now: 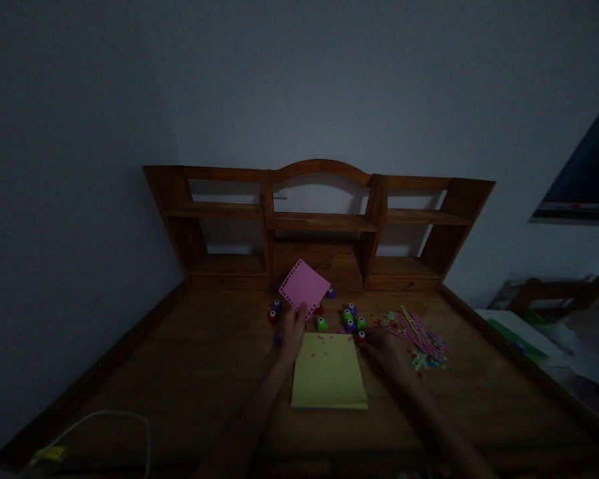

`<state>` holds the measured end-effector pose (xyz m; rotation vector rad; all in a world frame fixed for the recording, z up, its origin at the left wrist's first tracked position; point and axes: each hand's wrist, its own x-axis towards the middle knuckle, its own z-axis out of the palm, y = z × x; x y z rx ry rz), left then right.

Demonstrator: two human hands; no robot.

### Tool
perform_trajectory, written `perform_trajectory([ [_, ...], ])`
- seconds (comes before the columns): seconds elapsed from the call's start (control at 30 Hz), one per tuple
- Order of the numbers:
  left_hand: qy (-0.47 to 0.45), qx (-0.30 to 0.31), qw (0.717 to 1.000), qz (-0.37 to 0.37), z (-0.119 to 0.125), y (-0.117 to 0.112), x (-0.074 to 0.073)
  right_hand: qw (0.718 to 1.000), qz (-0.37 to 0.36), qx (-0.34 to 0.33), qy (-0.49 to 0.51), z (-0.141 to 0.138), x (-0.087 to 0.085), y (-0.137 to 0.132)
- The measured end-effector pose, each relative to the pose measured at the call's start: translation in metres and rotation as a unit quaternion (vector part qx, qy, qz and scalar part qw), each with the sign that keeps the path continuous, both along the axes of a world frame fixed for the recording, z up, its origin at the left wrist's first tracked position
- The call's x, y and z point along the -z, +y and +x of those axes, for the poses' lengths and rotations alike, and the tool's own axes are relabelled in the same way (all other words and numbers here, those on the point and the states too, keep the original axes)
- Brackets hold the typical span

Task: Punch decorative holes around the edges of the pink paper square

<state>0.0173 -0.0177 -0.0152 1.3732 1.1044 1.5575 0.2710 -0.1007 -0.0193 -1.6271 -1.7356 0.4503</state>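
My left hand (292, 330) pinches a square pink paper (304, 285) by its lower corner and holds it up above the desk; punched holes run along the paper's edge. My right hand (383, 346) rests on the desk to the right of a yellow paper pad (329, 372), its fingers closed on a small red paper punch (362, 336). Tiny pink paper bits lie on the pad's top part. Several small punches in red, purple and green (321, 324) are scattered just behind the pad.
A wooden desk (180, 372) with a shelf hutch (319, 223) stands against a white wall. A heap of coloured paper strips (422, 336) lies at the right. A white cable (114, 419) curls at the front left. The room is dim.
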Motion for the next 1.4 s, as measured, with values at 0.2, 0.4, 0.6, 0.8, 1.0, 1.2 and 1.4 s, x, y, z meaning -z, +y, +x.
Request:
perform_trajectory([
  [0.2,-0.018,0.007,1.000,-0.017,0.001,-0.003,-0.004,1.000,0.000,-0.007,-0.018,-0.004,-0.002,0.000],
  [0.4,0.006,-0.002,1.000,-0.006,0.000,-0.003,-0.003,0.998,0.012,-0.006,-0.054,-0.004,-0.003,-0.001],
  [0.6,-0.007,-0.001,1.000,0.004,0.000,-0.003,-0.004,0.998,0.014,0.003,-0.054,-0.005,-0.006,-0.002],
  [0.8,0.008,-0.021,1.000,0.005,-0.002,-0.003,-0.005,0.999,0.011,0.006,-0.034,-0.002,0.003,0.003],
  [1.0,-0.021,-0.036,0.999,-0.026,-0.008,0.007,0.001,0.999,0.048,0.017,-0.002,-0.007,-0.004,0.011],
  [1.2,-0.008,-0.005,1.000,-0.022,-0.007,0.006,-0.001,0.993,0.026,-0.016,-0.113,-0.017,-0.025,0.029],
  [1.4,-0.001,0.022,1.000,-0.007,-0.002,0.000,-0.003,0.973,-0.052,-0.032,-0.222,-0.025,-0.029,0.052],
])
